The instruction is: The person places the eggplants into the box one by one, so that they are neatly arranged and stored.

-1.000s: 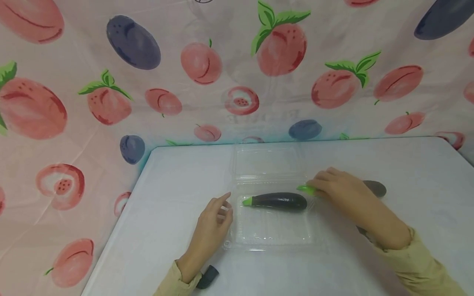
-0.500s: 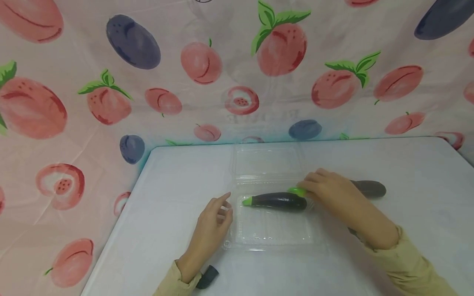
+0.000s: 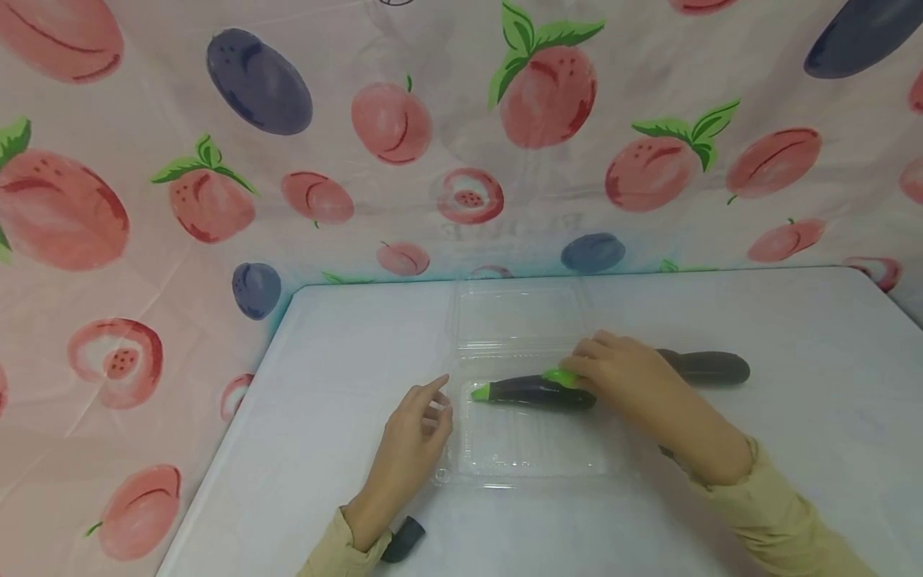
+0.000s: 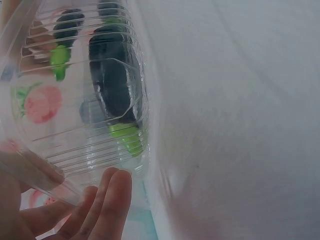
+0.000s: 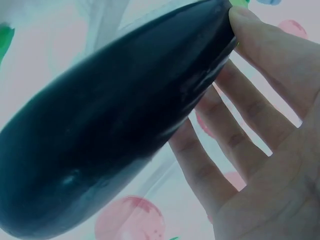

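My right hand point(image 3: 623, 377) pinches an eggplant near its green stem, over the clear plastic clamshell container point(image 3: 534, 469). The right wrist view shows this eggplant's dark, glossy body point(image 5: 110, 115) with thumb and fingertips at its narrow end. In the head view most of that body is hidden under the hand. A second eggplant point(image 3: 519, 391) lies in the container's back part, green tip to the left; the held stem overlaps it in the head view. My left hand point(image 3: 407, 433), fingers loosely bent, rests at the container's left edge; the left wrist view shows its fingertips point(image 4: 117, 185) beside the ribbed wall.
The container's lid point(image 3: 519, 312) lies folded back toward the rear. Another dark eggplant point(image 3: 714, 369) lies on the white table point(image 3: 793, 449) behind my right forearm. A fruit-print cloth point(image 3: 461, 144) hangs behind and to the left.
My right hand has moved left with the held eggplant, its green stem now over the eggplant in the container. More of the eggplant on the table shows. My left hand stays put.
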Tool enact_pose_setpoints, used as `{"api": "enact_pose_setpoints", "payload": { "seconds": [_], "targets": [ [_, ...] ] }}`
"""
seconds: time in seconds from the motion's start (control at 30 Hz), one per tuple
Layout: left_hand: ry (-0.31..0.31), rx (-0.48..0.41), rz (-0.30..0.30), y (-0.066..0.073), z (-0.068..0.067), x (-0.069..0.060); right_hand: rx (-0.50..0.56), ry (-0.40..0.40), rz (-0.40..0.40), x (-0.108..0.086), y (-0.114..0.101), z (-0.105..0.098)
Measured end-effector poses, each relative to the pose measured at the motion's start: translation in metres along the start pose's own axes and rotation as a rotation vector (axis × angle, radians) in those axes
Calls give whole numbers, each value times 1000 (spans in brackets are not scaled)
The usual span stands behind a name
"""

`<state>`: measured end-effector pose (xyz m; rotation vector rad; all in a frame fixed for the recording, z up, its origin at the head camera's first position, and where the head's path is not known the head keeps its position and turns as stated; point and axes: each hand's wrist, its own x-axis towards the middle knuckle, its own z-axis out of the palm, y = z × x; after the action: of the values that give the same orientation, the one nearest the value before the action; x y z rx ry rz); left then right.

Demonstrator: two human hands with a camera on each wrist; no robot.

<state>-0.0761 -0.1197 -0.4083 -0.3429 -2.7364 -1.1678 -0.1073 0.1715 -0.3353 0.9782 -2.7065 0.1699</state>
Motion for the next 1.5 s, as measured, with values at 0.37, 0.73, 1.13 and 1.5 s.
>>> {"api": "enact_pose_setpoints", "payload": {
  "seconds": [0.37,0.73,1.13,1.5],
  "targets": [
    [-1,-9,4,0,0,1,-15,-5,-31,8,-11,3],
    [-4,9,-15,1,0,0,-2,9,-74,16,-21,8],
    [-6,-8,-17,2,-1,0,-40,-13,-97,25,-35,9],
    [-7,0,-26,1,0,0,-62,-60,-112,29,-44,10]
  ]
}}
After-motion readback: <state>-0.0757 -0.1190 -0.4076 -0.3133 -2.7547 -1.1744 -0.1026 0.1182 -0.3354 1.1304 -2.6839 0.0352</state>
